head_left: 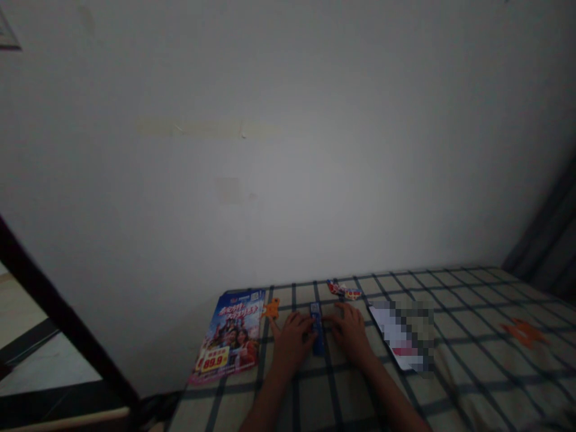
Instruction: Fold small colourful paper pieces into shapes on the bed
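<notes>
A narrow blue strip (317, 336), which looks like folded paper, lies on the checked bedsheet (450, 384) between my two hands. My left hand (291, 339) rests on the sheet with its fingers curled against the strip's left edge. My right hand (351, 333) lies on the strip's right side, fingers bent and pressing near its upper end. Both hands touch the strip; the light is dim and the finger detail is unclear.
A colourful flyer (229, 345) lies at the left edge of the bed. A small orange piece (271, 309) and a red-white piece (344, 290) sit near the wall (288, 150). A blurred sheet (402, 336) lies to the right, another orange shape (522, 331) farther right. A dark bed-frame bar (63, 324) crosses at left.
</notes>
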A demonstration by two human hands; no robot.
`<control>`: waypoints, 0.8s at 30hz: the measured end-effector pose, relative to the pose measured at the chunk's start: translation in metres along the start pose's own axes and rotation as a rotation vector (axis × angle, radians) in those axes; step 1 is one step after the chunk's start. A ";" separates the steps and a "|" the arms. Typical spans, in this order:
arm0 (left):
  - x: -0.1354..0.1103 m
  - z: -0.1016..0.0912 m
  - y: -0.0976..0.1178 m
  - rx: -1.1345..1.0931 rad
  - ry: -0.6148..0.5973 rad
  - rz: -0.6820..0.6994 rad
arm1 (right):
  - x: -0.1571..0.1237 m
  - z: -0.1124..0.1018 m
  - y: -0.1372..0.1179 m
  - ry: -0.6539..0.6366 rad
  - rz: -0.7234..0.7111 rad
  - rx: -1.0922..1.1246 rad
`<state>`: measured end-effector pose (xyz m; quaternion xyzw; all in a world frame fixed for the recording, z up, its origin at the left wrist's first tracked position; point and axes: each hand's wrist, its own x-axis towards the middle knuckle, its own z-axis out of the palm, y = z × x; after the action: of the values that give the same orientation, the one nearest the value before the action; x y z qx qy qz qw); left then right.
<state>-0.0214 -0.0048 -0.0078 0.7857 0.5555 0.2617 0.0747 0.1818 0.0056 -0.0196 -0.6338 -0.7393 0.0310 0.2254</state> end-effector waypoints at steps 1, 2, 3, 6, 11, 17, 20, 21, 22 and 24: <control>0.000 0.000 0.000 0.009 0.001 0.003 | 0.000 0.000 0.000 -0.001 0.002 0.006; 0.000 0.000 0.000 0.018 0.001 0.007 | 0.000 0.000 0.000 -0.003 0.006 0.010; 0.000 -0.001 0.001 0.026 0.001 0.009 | 0.000 -0.001 0.000 -0.005 0.007 0.013; 0.000 -0.002 0.001 0.036 0.000 0.007 | -0.001 -0.004 -0.001 -0.021 0.006 0.010; 0.001 -0.001 0.001 0.040 -0.012 0.000 | -0.002 -0.009 -0.004 -0.079 -0.004 -0.012; 0.001 -0.002 0.001 0.047 -0.010 0.003 | -0.001 -0.006 -0.002 -0.105 -0.006 0.008; 0.001 -0.003 0.002 0.039 -0.012 0.002 | 0.000 -0.006 -0.002 -0.126 -0.010 0.000; 0.001 -0.003 0.002 0.036 -0.013 0.003 | 0.000 -0.006 -0.002 -0.129 -0.009 -0.006; 0.001 -0.003 0.002 0.034 -0.012 0.005 | 0.000 -0.007 -0.003 -0.131 -0.004 -0.015; 0.000 -0.003 0.002 0.035 -0.012 0.008 | 0.000 -0.008 -0.004 -0.128 0.014 -0.035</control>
<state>-0.0213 -0.0058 -0.0042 0.7906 0.5565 0.2475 0.0632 0.1806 0.0033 -0.0113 -0.6394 -0.7482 0.0603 0.1664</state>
